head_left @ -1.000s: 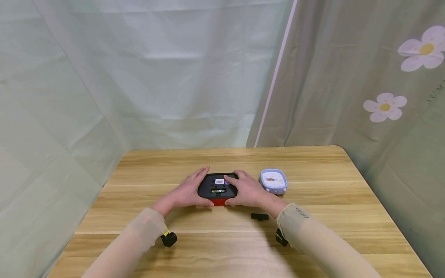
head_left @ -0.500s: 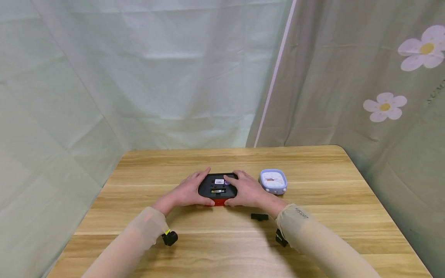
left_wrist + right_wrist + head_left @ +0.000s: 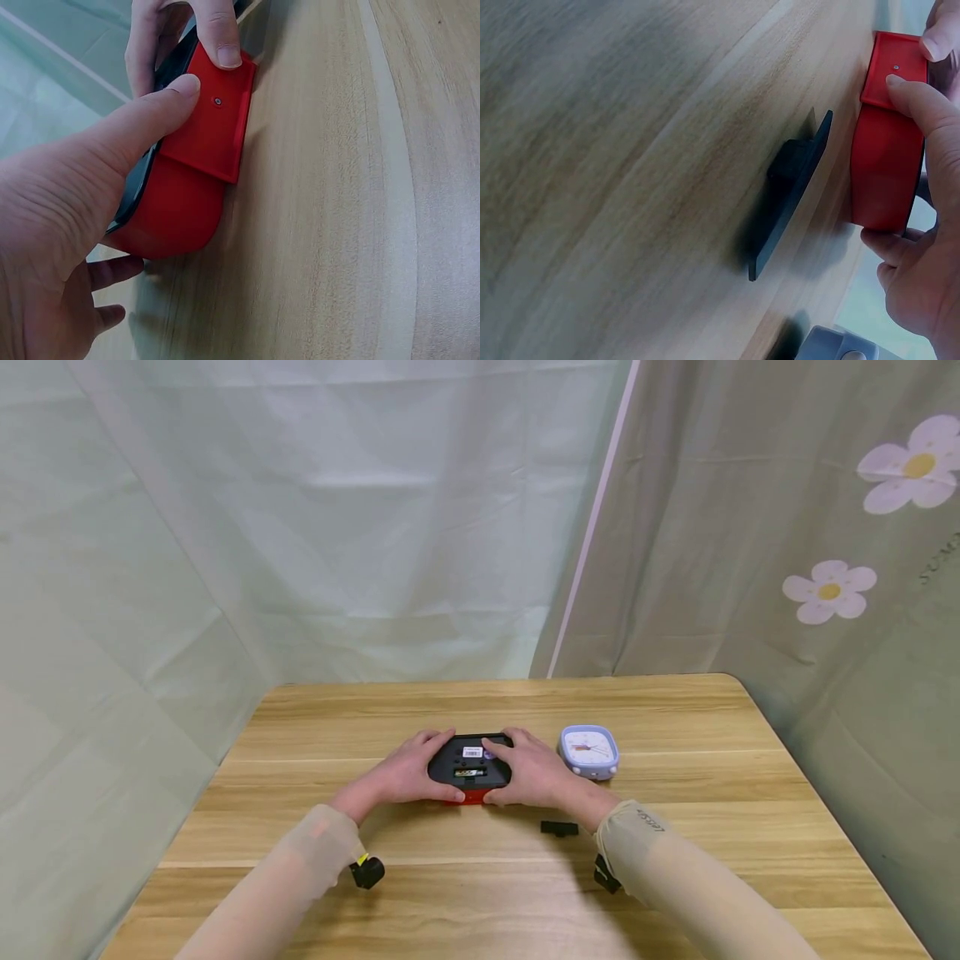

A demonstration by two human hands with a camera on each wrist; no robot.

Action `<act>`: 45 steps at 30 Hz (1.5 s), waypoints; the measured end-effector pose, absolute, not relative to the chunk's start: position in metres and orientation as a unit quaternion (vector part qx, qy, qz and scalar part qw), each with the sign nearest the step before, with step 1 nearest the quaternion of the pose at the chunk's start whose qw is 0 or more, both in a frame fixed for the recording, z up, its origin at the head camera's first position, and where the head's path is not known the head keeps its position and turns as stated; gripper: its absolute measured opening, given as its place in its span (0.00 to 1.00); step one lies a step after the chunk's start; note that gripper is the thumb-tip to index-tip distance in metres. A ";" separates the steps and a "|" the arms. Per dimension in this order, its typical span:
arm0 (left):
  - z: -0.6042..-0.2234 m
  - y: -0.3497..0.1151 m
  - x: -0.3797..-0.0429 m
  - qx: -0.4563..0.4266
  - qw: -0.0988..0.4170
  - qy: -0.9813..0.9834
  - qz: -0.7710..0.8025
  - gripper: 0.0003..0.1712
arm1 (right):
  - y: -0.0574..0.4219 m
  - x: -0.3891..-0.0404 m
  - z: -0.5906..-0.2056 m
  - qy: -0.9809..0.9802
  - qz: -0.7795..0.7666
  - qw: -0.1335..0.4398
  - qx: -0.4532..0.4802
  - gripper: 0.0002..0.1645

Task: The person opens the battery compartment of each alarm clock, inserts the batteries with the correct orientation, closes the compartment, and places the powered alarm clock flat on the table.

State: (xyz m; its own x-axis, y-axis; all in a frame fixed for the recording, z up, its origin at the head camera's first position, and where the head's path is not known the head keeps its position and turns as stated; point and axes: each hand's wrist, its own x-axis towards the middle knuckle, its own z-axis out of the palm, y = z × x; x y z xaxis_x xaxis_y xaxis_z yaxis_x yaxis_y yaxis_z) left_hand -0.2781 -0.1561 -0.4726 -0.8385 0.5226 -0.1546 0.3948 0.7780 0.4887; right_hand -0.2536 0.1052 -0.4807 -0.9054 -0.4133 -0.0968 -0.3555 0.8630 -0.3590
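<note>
Both hands grip a red battery-powered device with a black back [image 3: 470, 753], which lies back-up on the table in the head view. A battery [image 3: 470, 772] shows in its uncovered slot, with a white barcode label above. My left hand [image 3: 408, 772] holds the left side, its thumb pressing the red front wall [image 3: 206, 112] in the left wrist view. My right hand [image 3: 534, 770] holds the right side, thumb on that same red wall and index finger over the black back. The black battery cover [image 3: 793, 191] lies on the table near my right wrist.
A blue alarm clock [image 3: 589, 752] with a white face sits right of my right hand. The wooden table [image 3: 480, 893] ends at a hanging curtain [image 3: 390, 527] behind. Black wrist cameras hang under both forearms.
My left hand shifts very slightly to the right along the device, its thumb creeping along the red wall. The right hand, blue clock and battery cover stay practically in place.
</note>
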 end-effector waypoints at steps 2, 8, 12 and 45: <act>-0.472 -0.157 -0.277 0.245 0.148 0.931 0.227 0.69 | 0.104 -0.253 -0.480 0.961 -0.169 0.086 -0.202 0.60; -0.468 -0.161 -0.274 0.245 0.162 0.925 0.242 0.67 | 0.101 -0.253 -0.480 0.960 -0.167 0.088 -0.207 0.60; -0.467 -0.163 -0.273 0.245 0.165 0.923 0.248 0.66 | 0.099 -0.253 -0.480 0.959 -0.171 0.087 -0.210 0.59; -0.463 -0.154 -0.280 0.244 0.179 0.920 0.248 0.66 | 0.125 -0.231 -0.446 0.930 -0.178 -0.024 -0.320 0.42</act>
